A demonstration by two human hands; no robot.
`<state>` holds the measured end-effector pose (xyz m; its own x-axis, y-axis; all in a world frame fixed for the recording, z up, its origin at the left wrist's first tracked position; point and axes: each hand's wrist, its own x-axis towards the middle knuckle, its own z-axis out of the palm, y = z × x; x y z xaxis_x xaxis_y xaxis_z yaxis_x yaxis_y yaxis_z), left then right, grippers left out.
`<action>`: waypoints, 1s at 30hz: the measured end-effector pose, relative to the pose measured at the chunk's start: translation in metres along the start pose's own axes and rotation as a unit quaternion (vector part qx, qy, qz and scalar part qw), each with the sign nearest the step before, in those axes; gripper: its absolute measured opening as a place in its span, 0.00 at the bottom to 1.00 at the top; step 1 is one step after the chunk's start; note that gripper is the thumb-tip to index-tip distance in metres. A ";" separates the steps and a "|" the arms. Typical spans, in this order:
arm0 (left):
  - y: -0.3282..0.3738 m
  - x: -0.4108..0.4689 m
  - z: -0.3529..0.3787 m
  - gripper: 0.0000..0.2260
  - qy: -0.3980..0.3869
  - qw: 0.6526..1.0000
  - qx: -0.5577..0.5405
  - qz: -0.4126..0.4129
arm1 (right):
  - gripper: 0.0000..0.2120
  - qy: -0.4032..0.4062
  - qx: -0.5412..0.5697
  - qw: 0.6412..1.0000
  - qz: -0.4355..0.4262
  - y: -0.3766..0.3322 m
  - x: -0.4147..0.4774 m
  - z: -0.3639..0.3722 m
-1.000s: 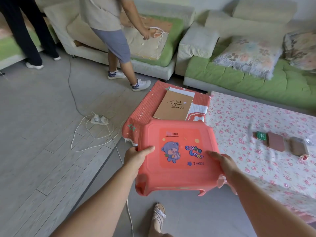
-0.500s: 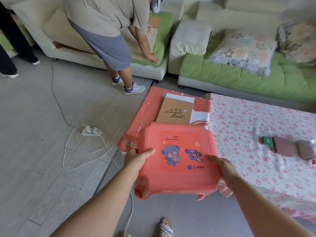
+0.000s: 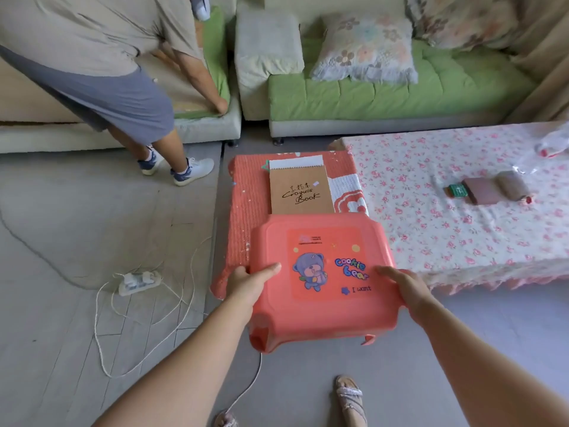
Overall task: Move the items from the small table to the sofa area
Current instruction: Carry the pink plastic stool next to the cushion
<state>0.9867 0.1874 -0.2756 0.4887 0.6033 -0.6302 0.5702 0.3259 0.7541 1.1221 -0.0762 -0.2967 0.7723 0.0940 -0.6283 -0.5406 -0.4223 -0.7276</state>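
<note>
I hold a coral plastic stool [image 3: 323,282] with a "cookie bear" sticker in both hands, above the floor. My left hand [image 3: 249,280] grips its left edge and my right hand [image 3: 406,288] grips its right edge. Just beyond the stool stands the small table [image 3: 249,204] under a coral cloth. A brown "Croquis Book" sketchpad [image 3: 300,191] lies on it, its near end hidden by the stool. The green sofa [image 3: 385,94] runs along the far side.
A person in a beige shirt and grey shorts [image 3: 101,78] bends over the left sofa. A power strip [image 3: 138,282] and cords lie on the floor at left. At right, a low floral-clothed table [image 3: 446,229] carries small brown objects [image 3: 489,189]. A floral cushion [image 3: 366,47] rests on the sofa.
The view has closed in on the small table and sofa, with the stool still held in both hands. The other person has bent lower over the left sofa.
</note>
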 end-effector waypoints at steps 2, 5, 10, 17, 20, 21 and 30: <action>-0.005 0.011 -0.016 0.18 -0.030 0.999 0.014 0.002 | 0.18 0.024 0.025 0.999 0.011 0.009 -0.014 0.017; -0.020 0.026 -0.035 0.12 -0.066 0.997 0.042 0.011 | 0.18 0.054 0.047 0.997 0.029 0.028 -0.032 0.040; -0.060 0.033 -0.042 0.15 -0.114 0.993 0.040 0.005 | 0.09 0.084 0.032 0.995 0.047 0.061 -0.050 0.050; -0.131 0.038 -0.024 0.17 -0.134 0.987 0.059 -0.063 | 0.09 0.094 0.024 0.991 0.087 0.124 -0.043 0.042; -0.167 0.043 -0.010 0.19 -0.130 0.987 0.059 -0.078 | 0.13 0.087 0.020 0.991 0.103 0.156 -0.024 0.035; -0.174 0.043 -0.010 0.18 -0.129 0.986 0.063 -0.082 | 0.13 0.091 0.018 0.990 0.107 0.163 -0.022 0.034; -0.306 0.109 0.043 0.17 -0.125 0.983 0.060 -0.118 | 0.18 0.066 -0.002 0.987 0.144 0.283 0.075 0.042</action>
<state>0.8941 0.1222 -0.5832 0.4717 0.3189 -0.8221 0.7535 0.3385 0.5637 1.0128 -0.1504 -0.5613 0.6232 -0.1492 -0.7677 -0.7436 -0.4171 -0.5226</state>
